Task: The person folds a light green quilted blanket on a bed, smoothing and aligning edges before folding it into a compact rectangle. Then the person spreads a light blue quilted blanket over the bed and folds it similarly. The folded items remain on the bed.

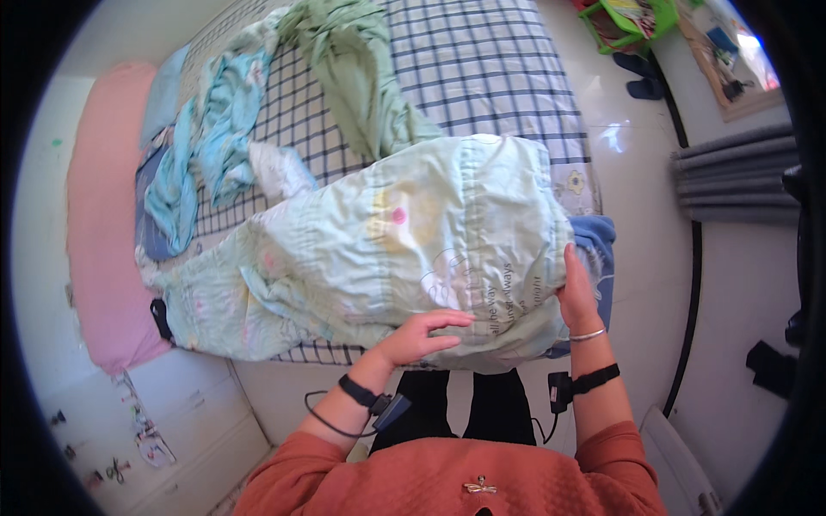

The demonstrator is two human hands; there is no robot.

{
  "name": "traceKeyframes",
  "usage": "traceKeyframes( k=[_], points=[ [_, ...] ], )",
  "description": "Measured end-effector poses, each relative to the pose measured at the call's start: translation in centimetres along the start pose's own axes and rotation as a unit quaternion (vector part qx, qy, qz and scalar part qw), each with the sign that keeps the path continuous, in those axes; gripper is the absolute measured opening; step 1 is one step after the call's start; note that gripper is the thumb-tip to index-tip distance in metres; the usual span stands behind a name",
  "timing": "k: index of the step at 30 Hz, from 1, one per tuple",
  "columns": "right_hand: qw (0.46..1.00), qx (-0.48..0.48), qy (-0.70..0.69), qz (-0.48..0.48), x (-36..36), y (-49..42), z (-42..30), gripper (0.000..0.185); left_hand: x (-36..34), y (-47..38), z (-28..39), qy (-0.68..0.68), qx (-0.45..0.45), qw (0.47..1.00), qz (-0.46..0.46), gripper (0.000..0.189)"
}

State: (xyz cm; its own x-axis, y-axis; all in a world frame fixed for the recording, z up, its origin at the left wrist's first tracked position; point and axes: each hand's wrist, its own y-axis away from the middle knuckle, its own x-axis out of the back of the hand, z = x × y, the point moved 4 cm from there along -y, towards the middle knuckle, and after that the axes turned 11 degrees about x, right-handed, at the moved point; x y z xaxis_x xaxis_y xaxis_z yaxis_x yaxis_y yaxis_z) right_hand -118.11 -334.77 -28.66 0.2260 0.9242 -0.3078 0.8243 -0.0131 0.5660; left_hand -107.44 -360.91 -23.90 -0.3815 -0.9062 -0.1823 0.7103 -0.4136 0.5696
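Note:
A pale green quilt (426,238) with printed pictures and writing lies across the near side of the bed, its surface wrinkled. My left hand (429,335) is over the quilt's near part, fingers apart and pointing right; whether it touches the cloth I cannot tell. At the quilt's right edge is my right hand (575,284), thumb side up against the fabric. Its fingers are partly hidden, so a grip on the cloth cannot be made out. Blue cloth (595,242) shows from under the quilt beside that hand.
On the checked bed sheet (477,71) lie a crumpled green cloth (355,84) and turquoise clothing (229,122). A long pink bolster (110,213) lines the left side. Dark slippers (645,89), a green plastic rack (632,26) and a grey curtain (735,177) are at the right.

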Motion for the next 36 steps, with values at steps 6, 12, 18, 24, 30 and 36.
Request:
traceKeyframes(
  k=[6,12,18,24,30,36],
  points=[
    [0.988,0.098,0.105,-0.060,-0.5,-1.5,-0.9,0.029,0.6,0.3,-3.4,0.006,0.063,0.998,0.012,0.031],
    [0.978,0.183,0.099,0.008,1.4,-4.6,-6.3,0.026,9.5,3.0,-10.4,-0.004,0.085,0.934,0.347,0.019],
    [0.992,0.045,0.092,-0.071,1.2,-5.6,-4.8,0.034,18.4,10.2,-23.2,0.024,0.167,0.728,0.665,0.029],
    [0.966,0.054,0.190,-0.169,2.0,-2.5,-2.2,0.048,16.8,14.5,-33.3,0.287,0.282,0.583,0.706,0.055],
    [0.900,0.155,0.380,-0.144,1.4,-4.0,-3.9,0.029,12.6,12.3,-34.9,0.500,0.277,0.622,0.535,0.040],
    [0.822,0.307,0.478,0.028,1.3,-5.2,-8.0,0.027,10.0,12.6,-32.1,0.652,0.231,0.610,0.387,0.016]
  ],
)
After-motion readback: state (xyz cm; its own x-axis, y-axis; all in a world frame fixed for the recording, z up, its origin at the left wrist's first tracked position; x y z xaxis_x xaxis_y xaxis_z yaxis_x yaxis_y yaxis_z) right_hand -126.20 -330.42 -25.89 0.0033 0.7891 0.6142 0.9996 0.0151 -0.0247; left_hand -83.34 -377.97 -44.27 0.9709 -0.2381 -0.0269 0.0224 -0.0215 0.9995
